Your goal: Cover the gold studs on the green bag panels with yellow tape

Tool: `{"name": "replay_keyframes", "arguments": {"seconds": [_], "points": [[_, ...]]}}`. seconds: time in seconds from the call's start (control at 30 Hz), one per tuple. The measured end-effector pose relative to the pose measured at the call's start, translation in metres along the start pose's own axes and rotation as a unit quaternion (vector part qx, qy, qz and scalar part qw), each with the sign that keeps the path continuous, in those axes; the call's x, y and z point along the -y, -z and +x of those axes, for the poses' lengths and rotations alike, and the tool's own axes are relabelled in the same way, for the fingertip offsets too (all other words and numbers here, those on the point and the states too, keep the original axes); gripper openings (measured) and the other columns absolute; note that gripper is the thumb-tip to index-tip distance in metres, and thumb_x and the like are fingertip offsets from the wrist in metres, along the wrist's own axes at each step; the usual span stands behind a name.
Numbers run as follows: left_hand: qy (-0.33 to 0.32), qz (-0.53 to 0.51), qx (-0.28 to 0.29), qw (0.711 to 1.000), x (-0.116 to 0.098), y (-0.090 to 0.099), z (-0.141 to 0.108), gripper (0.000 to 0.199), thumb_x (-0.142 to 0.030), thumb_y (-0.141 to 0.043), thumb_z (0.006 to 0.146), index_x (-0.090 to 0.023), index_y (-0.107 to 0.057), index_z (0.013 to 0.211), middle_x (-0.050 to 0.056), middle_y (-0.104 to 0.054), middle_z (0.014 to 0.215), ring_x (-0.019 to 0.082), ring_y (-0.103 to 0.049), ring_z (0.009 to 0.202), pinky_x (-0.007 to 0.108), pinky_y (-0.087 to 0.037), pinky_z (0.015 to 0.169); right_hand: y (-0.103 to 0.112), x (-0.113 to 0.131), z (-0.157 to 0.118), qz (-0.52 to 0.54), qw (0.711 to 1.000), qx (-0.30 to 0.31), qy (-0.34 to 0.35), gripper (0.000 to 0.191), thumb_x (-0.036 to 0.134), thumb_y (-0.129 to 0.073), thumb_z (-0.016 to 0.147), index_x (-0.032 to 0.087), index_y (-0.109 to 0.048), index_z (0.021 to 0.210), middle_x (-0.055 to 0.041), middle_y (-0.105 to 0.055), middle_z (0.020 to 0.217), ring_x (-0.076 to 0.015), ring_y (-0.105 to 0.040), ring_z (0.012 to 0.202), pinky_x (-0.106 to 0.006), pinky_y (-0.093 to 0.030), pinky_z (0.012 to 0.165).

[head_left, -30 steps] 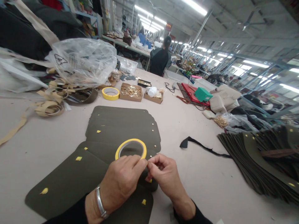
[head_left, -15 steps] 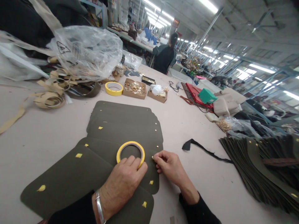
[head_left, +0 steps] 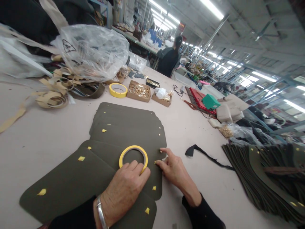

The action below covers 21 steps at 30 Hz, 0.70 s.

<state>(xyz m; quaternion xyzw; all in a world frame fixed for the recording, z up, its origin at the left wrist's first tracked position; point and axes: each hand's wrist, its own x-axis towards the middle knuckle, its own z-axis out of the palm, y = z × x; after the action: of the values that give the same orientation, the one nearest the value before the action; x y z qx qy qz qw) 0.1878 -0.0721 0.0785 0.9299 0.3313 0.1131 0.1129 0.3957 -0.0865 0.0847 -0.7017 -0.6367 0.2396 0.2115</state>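
Note:
My left hand (head_left: 130,187) is closed on a roll of yellow tape (head_left: 122,154), holding it over overlapping dark olive panels (head_left: 105,168). My right hand (head_left: 175,170) rests at the panels' right edge with thumb and index finger apart. Its index fingertip is at a small metal stud (head_left: 161,151). At the thumb tip shows a small yellow tape piece (head_left: 156,162); whether it sticks to the thumb or the panel I cannot tell. Two more studs (head_left: 159,134) show farther up that edge. Several yellow tape bits (head_left: 81,158) dot the panels.
A second tape roll (head_left: 118,90) stands beside a box of gold-coloured metal parts (head_left: 138,91). Beige strips (head_left: 51,98) and a plastic bag (head_left: 95,52) lie at left. On the right are a black scrap (head_left: 202,149) and stacked olive pieces (head_left: 257,171). A person (head_left: 169,58) is in the background.
My right thumb and index finger have parted from a pinch near the panel edge. The index finger has moved up to a stud. My left hand keeps its hold on the tape roll.

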Motion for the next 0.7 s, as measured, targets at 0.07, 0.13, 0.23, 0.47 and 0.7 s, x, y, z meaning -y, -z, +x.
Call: {"name": "replay_keyframes", "arguments": {"seconds": [0.07,0.13,0.23,0.47,0.7], "points": [[0.002,-0.008,0.000,1.000,0.000,0.001,0.000,0.013,-0.009,-0.047,0.089,-0.021,-0.054,0.089,0.003,-0.058,0.087,0.020,-0.051,0.077,0.034,-0.044,0.069,0.005,-0.004,-0.003,-0.019,0.998,-0.039,0.051,0.020,0.021,-0.055,0.089,0.018,-0.058,0.108,0.0028,-0.061,0.064,-0.0142,-0.059,0.057,-0.024,-0.046,0.057],[0.001,-0.014,0.001,1.000,0.000,0.001,0.000,0.015,-0.008,-0.046,0.089,-0.021,-0.054,0.090,0.003,-0.059,0.087,0.021,-0.052,0.077,0.035,-0.045,0.069,0.009,-0.005,-0.007,-0.074,0.985,-0.044,0.149,0.012,0.018,-0.050,0.093,0.018,-0.061,0.097,-0.0033,-0.064,0.078,-0.0163,-0.061,0.071,-0.027,-0.049,0.068],[0.003,-0.017,0.006,1.000,-0.001,0.001,0.000,0.018,-0.006,-0.045,0.088,-0.021,-0.054,0.090,0.004,-0.059,0.087,0.023,-0.052,0.077,0.037,-0.046,0.069,0.010,0.000,-0.008,-0.180,0.944,0.019,0.276,0.019,0.011,-0.045,0.094,0.017,-0.063,0.094,-0.0084,-0.064,0.088,-0.0198,-0.060,0.083,-0.031,-0.050,0.075],[0.001,-0.017,-0.003,1.000,0.002,0.003,0.000,0.017,-0.005,-0.048,0.085,-0.021,-0.056,0.088,0.003,-0.061,0.087,0.021,-0.054,0.078,0.035,-0.048,0.071,0.002,0.018,0.006,-0.252,0.949,0.077,0.173,0.020,0.007,-0.050,0.090,0.017,-0.064,0.079,-0.0066,-0.066,0.076,-0.0184,-0.062,0.070,-0.026,-0.047,0.067],[-0.031,-0.128,-0.141,0.981,0.014,0.013,-0.001,0.025,-0.014,-0.041,0.095,-0.022,-0.058,0.112,0.003,-0.070,0.096,0.016,-0.066,0.084,0.029,-0.055,0.079,0.003,0.019,0.001,-0.114,0.991,0.045,0.050,0.017,0.012,-0.055,0.085,0.019,-0.067,0.074,-0.0033,-0.070,0.073,-0.0170,-0.065,0.068,-0.025,-0.043,0.063]]}}
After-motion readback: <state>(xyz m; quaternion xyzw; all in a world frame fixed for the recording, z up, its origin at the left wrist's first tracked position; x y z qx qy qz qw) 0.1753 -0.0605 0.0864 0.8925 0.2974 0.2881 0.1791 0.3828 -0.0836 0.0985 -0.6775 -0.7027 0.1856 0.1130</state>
